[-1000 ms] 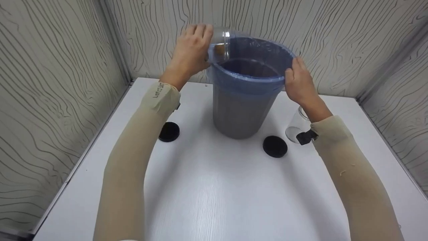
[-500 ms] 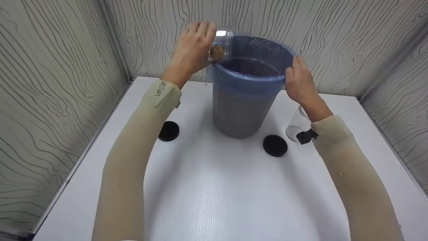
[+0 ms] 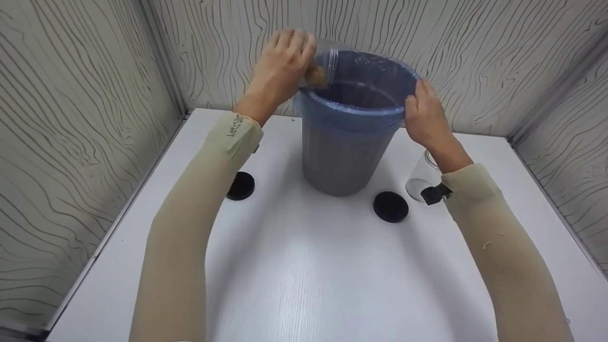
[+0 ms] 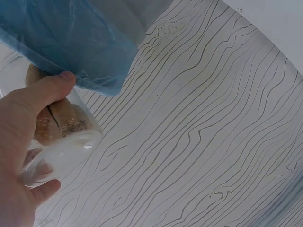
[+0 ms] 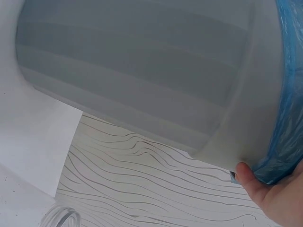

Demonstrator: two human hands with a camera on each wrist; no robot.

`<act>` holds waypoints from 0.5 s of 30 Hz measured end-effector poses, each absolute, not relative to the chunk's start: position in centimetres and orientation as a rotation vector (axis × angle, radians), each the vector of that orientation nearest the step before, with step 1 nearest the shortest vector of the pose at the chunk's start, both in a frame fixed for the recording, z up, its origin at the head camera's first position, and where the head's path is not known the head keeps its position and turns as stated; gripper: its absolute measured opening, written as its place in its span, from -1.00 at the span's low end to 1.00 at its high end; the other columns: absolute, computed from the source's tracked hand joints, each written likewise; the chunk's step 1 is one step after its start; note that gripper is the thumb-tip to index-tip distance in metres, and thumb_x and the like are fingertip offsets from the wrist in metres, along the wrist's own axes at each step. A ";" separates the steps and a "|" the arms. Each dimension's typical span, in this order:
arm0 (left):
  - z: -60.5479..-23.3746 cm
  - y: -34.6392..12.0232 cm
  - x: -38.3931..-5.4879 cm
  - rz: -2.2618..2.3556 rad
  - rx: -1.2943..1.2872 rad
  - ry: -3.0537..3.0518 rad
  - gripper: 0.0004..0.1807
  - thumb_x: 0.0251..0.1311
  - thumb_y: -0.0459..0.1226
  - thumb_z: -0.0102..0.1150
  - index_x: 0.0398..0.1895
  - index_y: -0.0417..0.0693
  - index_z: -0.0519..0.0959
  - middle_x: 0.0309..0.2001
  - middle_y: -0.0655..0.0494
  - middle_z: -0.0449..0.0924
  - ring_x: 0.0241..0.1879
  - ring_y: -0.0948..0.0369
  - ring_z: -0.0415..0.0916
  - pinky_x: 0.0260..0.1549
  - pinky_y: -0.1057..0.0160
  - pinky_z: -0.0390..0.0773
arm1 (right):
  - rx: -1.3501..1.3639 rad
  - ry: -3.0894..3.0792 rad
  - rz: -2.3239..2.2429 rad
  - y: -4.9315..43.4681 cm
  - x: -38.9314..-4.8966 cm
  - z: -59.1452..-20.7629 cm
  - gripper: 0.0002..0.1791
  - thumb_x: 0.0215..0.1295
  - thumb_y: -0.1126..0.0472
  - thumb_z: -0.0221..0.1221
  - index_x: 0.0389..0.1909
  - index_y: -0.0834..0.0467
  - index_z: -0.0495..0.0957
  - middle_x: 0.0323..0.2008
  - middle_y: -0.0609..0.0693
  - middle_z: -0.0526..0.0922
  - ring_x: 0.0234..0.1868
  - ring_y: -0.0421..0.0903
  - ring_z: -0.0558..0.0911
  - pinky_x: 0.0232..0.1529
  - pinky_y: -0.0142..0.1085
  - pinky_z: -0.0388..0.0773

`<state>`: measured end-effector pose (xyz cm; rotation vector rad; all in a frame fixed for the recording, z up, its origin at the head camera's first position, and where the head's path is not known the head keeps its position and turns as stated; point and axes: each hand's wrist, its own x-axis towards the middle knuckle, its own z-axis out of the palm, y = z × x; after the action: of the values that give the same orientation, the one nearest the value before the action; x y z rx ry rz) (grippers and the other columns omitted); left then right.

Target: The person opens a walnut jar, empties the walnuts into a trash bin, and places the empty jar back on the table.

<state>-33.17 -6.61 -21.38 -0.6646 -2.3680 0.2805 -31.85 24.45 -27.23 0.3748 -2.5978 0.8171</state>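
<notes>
My left hand (image 3: pixel 282 64) grips a clear jar (image 3: pixel 328 58), tipped on its side with its mouth over the left rim of a grey trash bin (image 3: pixel 339 161). Brown lumps of what looks like food (image 4: pixel 66 120) lie inside the jar in the left wrist view; one brown piece (image 3: pixel 315 76) shows near the mouth in the head view. A blue trash bag (image 3: pixel 354 118) lines the bin and folds down over its rim. On the right side, my right hand (image 3: pixel 427 114) holds the rim through the bag, thumb (image 5: pixel 251 182) outside. The bin's bottom is hidden.
Two black lids (image 3: pixel 241 185) lie on the white table (image 3: pixel 294 266), one left of the bin and one in front to its right. A second clear jar (image 3: pixel 420 180) stands behind my right wrist. Patterned wall panels (image 3: pixel 213 57) enclose the back and sides.
My left hand has shifted slightly right with the jar, tilting it further over the bin. The brown piece has moved toward the jar's mouth. My right hand stays at the rim.
</notes>
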 end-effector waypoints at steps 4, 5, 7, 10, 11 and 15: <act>-21.5 -6.4 -33.2 0.302 -0.659 -2.345 -0.35 0.09 -0.44 0.13 0.30 -0.29 0.20 0.20 -0.25 0.31 0.23 -0.13 0.24 0.24 0.00 0.17 | 0.345 -2.637 0.813 24.4 -31.8 -27.2 -0.34 0.39 0.13 -0.41 0.40 0.44 -0.08 0.42 0.35 -0.08 0.43 0.19 -0.08 0.37 -0.07 -0.18; -21.5 -6.4 -33.2 0.316 -0.656 -2.335 -0.37 0.11 -0.45 0.10 0.30 -0.29 0.21 0.20 -0.24 0.32 0.23 -0.13 0.25 0.24 0.00 0.19 | 0.344 -2.640 0.812 24.4 -31.9 -27.2 -0.34 0.39 0.13 -0.42 0.40 0.45 -0.08 0.42 0.36 -0.09 0.43 0.20 -0.08 0.37 -0.07 -0.18; -21.5 -6.3 -33.2 0.360 -0.651 -2.310 -0.39 0.12 -0.47 0.04 0.30 -0.30 0.21 0.19 -0.24 0.33 0.21 -0.12 0.27 0.22 0.00 0.22 | 0.343 -2.638 0.814 24.4 -31.9 -27.2 -0.34 0.39 0.13 -0.41 0.40 0.46 -0.08 0.41 0.37 -0.09 0.43 0.21 -0.08 0.37 -0.07 -0.18; -21.5 -6.1 -33.2 0.430 -0.656 -2.289 -0.38 0.09 -0.50 0.01 0.29 -0.30 0.20 0.18 -0.24 0.33 0.20 -0.12 0.28 0.20 0.00 0.24 | 0.350 -2.625 0.813 24.4 -32.0 -27.3 -0.34 0.39 0.13 -0.40 0.40 0.44 -0.06 0.41 0.37 -0.07 0.42 0.21 -0.06 0.37 -0.06 -0.16; -21.4 -6.0 -33.2 0.450 -0.660 -2.289 -0.37 0.07 -0.50 0.01 0.30 -0.30 0.20 0.18 -0.24 0.32 0.20 -0.13 0.28 0.20 0.00 0.24 | 0.351 -2.622 0.812 24.4 -32.1 -27.4 -0.35 0.39 0.13 -0.39 0.40 0.43 -0.06 0.41 0.37 -0.07 0.42 0.21 -0.06 0.37 -0.06 -0.15; -21.2 -5.8 -33.1 0.534 -0.667 -2.325 -0.28 0.02 -0.49 0.09 0.33 -0.29 0.15 0.22 -0.25 0.27 0.22 -0.13 0.23 0.23 -0.02 0.20 | 0.357 -2.621 0.808 24.4 -32.1 -27.4 -0.35 0.39 0.13 -0.39 0.41 0.40 -0.04 0.41 0.35 -0.05 0.42 0.22 -0.04 0.37 -0.03 -0.14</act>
<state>-33.08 -5.77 -21.20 -0.6669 -2.3247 0.5340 -32.14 24.39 -27.40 0.3567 -2.6209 0.8079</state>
